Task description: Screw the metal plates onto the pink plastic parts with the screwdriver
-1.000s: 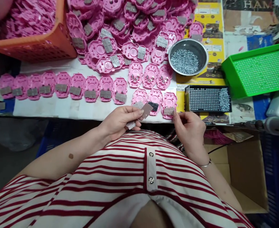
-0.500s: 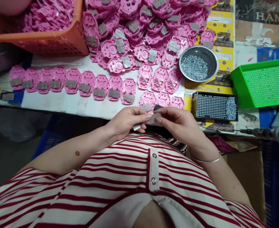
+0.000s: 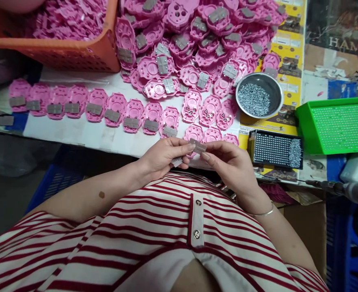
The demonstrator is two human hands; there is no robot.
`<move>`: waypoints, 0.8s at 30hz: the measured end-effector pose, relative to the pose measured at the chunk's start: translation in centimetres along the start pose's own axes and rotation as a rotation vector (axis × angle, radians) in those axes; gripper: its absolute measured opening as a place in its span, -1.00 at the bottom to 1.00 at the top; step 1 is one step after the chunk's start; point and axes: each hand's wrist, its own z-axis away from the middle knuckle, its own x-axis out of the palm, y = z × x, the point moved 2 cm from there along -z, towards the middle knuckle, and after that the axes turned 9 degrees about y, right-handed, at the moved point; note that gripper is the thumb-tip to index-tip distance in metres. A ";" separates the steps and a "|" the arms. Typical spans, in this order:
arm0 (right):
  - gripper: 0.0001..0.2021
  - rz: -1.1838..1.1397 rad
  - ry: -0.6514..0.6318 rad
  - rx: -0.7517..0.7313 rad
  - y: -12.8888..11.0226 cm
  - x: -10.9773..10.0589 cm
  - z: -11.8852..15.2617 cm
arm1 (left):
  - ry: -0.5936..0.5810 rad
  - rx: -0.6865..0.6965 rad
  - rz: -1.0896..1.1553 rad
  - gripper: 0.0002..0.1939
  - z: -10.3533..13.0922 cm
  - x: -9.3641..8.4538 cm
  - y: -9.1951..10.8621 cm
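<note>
Here at the near edge of the counter (image 3: 118,142), the left hand (image 3: 163,156) is clamping its thumb and fingers on a grey metal plate (image 3: 197,145), which is sticking out from the fingertips to the right; at least one more light plate (image 3: 177,161) is showing lower down among the same fingers. The right hand (image 3: 235,164) is coming together, thumb and forefinger, on that metal plate's right end, so the plate is sitting squarely between the two hands.

Now the count, from the left! One orange basket (image 3: 75,50) is standing far left, brimming with pink pieces (image 3: 72,20), too many to count. Nearer, nine pink casings (image 3: 134,109) are lining up in a row, each carrying one grey plate. Far centre, a heap of pink casings (image 3: 183,16) is piling up past counting. Just right of the row, three casings (image 3: 192,101) are showing shiny metal bits, and three nearer casings (image 3: 212,133) are lying partly hidden behind the hands. Further right, one steel bowl (image 3: 281,95) is holding small metal parts, one black tray (image 3: 267,148) is sitting near it, and one green tray (image 3: 314,134) is resting far right.
</note>
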 end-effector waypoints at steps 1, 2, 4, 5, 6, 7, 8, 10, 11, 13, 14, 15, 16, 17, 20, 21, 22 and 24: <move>-0.82 -0.060 0.012 0.069 0.0 0.2 -0.2 | -0.015 -0.015 -0.008 -0.78 0.0 0.1 0.0; -0.83 -0.110 0.044 0.109 0.0 0.3 -0.4 | -0.025 -0.025 -0.013 -0.75 0.1 0.1 0.0; -0.84 -0.212 0.116 0.157 -0.1 0.4 -0.9 | -0.021 -0.013 0.008 -0.72 0.0 0.1 0.2; -0.83 -0.253 0.130 0.179 -0.2 0.3 -1.1 | -0.008 0.003 0.029 -0.70 0.0 0.1 0.4; -0.82 -0.267 0.124 0.197 -0.4 0.2 -1.4 | 0.007 0.016 0.049 -0.69 0.0 0.0 0.6; -0.81 -0.246 0.101 0.205 -0.5 0.1 -1.6 | 0.021 0.027 0.060 -0.68 -0.1 -0.1 0.9; -0.80 -0.192 0.063 0.198 -0.8 -0.1 -1.9 | 0.028 0.033 0.056 -0.68 -0.1 -0.1 1.2; -0.77 -0.049 -0.027 0.150 -1.3 -0.3 -2.4 | 0.025 0.030 -0.005 -0.72 -0.1 -0.1 1.6; -0.76 0.010 -0.062 0.122 -1.6 -0.2 -2.6 | 0.017 0.024 -0.048 -0.74 -0.2 0.0 1.8; -0.69 0.046 -0.079 0.095 -1.8 0.1 -3.1 | 0.001 0.016 -0.115 -0.80 -0.2 0.2 1.9; -0.65 0.022 -0.058 0.102 -1.7 0.4 -3.3 | -0.001 0.021 -0.123 -0.82 -0.3 0.3 2.0; -0.62 -0.019 -0.034 0.121 -1.6 0.7 -3.4 | 0.002 0.034 -0.114 -0.84 -0.3 0.3 2.0; -0.60 -0.069 -0.023 0.150 -1.5 1.1 -3.4 | 0.012 0.050 -0.092 -0.85 -0.4 0.3 2.0; -0.60 -0.119 -0.029 0.185 -1.3 1.5 -3.4 | 0.024 0.065 -0.065 -0.84 -0.5 0.3 2.0; -0.66 -0.215 -0.067 0.256 -0.9 2.0 -3.4 | 0.062 0.081 0.005 -0.83 -0.7 0.1 2.0; -0.69 -0.220 -0.042 0.242 -0.9 1.9 -3.6 | 0.071 0.078 0.021 -0.84 -0.7 0.1 2.1; -0.72 -0.202 0.003 0.203 -0.9 1.6 -4.0 | 0.077 0.072 0.038 -0.87 -0.7 0.0 2.1; -0.77 -0.090 0.089 0.081 -1.0 0.8 -5.2 | 0.072 0.050 0.082 -0.91 -0.5 -0.1 2.3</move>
